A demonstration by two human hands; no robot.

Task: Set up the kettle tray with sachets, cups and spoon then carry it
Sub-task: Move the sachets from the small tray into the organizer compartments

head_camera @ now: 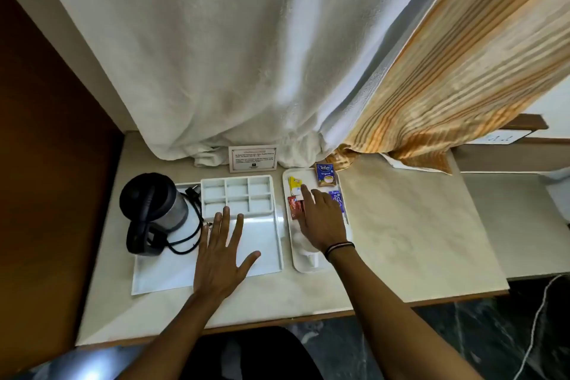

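Observation:
A white kettle tray [160,274] lies on the marble counter, with a black and steel kettle [152,203] on its left and a white compartment divider [237,194] at its back. My left hand [220,256] rests flat on the tray, fingers spread. To the right a smaller white tray [300,265] holds sachets: a blue Tetley one [325,174], a yellow one [294,185], red ones [294,207] and a dark blue one [336,197]. My right hand [322,222] lies over the sachets, forefinger stretched toward the yellow one. What lies beneath it is hidden.
A small printed card [253,158] stands behind the trays. White curtain [216,55] and striped orange curtain [462,71] hang down onto the counter's back. A brown wooden panel [46,163] bounds the left side. Bare counter [416,225] stretches to the right.

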